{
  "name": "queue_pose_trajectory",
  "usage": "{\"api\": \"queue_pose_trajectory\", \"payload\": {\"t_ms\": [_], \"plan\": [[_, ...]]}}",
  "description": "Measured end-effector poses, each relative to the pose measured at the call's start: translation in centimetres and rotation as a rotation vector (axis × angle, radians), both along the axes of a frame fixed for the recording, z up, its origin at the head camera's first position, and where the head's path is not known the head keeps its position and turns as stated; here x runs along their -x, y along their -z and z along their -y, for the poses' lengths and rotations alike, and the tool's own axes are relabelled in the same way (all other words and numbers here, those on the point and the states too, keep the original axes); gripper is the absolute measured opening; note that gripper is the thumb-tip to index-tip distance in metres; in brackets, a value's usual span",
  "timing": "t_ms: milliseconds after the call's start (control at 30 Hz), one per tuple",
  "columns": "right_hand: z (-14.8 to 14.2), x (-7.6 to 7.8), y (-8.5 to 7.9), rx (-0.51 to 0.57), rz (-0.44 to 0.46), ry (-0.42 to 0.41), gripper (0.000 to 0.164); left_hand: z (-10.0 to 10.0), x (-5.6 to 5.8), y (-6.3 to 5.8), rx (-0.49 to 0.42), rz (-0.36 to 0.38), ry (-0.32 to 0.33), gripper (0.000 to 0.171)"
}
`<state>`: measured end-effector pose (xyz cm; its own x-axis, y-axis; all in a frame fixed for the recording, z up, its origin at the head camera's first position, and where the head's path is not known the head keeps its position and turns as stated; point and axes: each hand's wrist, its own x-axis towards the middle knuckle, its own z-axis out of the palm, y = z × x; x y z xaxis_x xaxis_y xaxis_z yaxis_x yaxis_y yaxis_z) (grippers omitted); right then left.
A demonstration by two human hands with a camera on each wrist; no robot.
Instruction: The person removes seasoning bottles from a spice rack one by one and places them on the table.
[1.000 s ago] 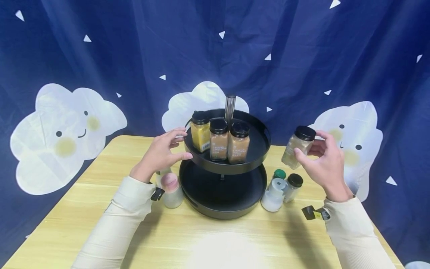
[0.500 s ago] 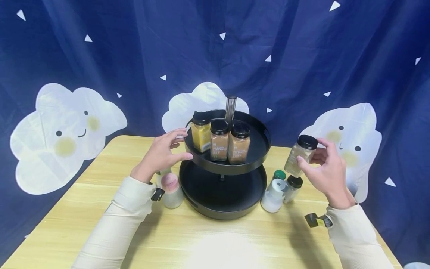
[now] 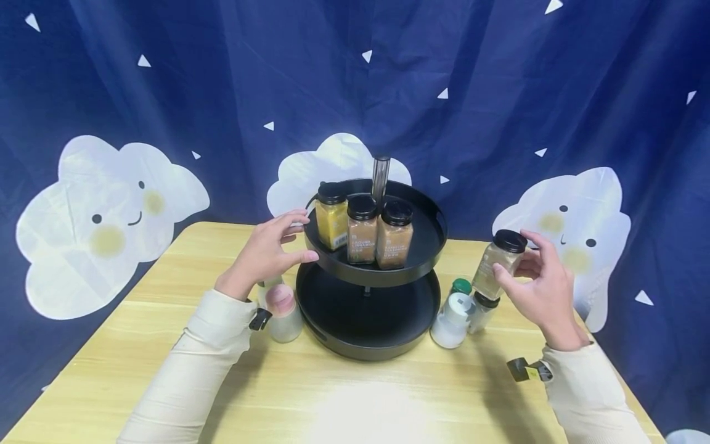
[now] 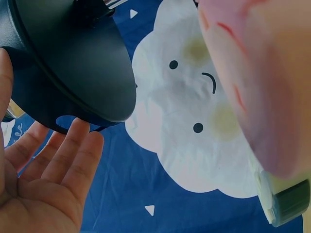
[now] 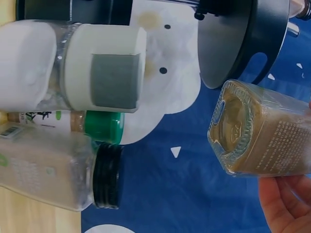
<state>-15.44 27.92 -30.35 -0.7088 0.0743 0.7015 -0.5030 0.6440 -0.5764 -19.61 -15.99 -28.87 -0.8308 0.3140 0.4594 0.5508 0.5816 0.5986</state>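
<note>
In the head view my right hand [image 3: 540, 287] grips a square clear spice jar [image 3: 499, 262] with a black lid, held tilted above the table's right side. Its glass base [image 5: 235, 128] and tan-brown contents face the right wrist camera. My left hand [image 3: 269, 246] rests on the left rim of the black two-tier round tray stand [image 3: 368, 277], fingers extended near its handle slot and thumb along the front rim. On the upper tier stand a yellow spice jar [image 3: 331, 216], a ground cinnamon jar [image 3: 362, 231] and a brown seasoning jar [image 3: 395, 237], all black-lidded.
The stand's lower tier [image 3: 366, 320] is bare. Right of it stand a white-topped container [image 3: 452, 324], a green-capped bottle [image 3: 461, 287] and a black-lidded jar [image 3: 484, 311]. A pink-lidded container [image 3: 284, 317] stands left, beneath my left wrist. A blue cloud-print curtain [image 3: 444, 43] hangs behind the table.
My right hand has shifted slightly right and down with the spice jar, which now overlaps the black-lidded jar below it. My left hand and the stand have stayed put.
</note>
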Motion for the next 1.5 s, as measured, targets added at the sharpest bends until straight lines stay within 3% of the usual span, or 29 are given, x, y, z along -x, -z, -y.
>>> {"api": "queue_pose_trajectory", "payload": {"t_ms": [700,967,1500], "plan": [[-0.8,-0.6,1.6,-0.041,0.062,0.057,0.066,0.0,-0.1,-0.2,-0.003,0.027,-0.003,0.064],[-0.9,-1.0,2.3,-0.02,0.079,0.035,0.07,0.0,-0.1,-0.1,-0.005,0.032,-0.004,0.065],[-1.2,-2.1,3.2,-0.035,0.13,0.072,0.065,0.0,-0.1,0.1,-0.005,0.046,-0.007,0.066]]}}
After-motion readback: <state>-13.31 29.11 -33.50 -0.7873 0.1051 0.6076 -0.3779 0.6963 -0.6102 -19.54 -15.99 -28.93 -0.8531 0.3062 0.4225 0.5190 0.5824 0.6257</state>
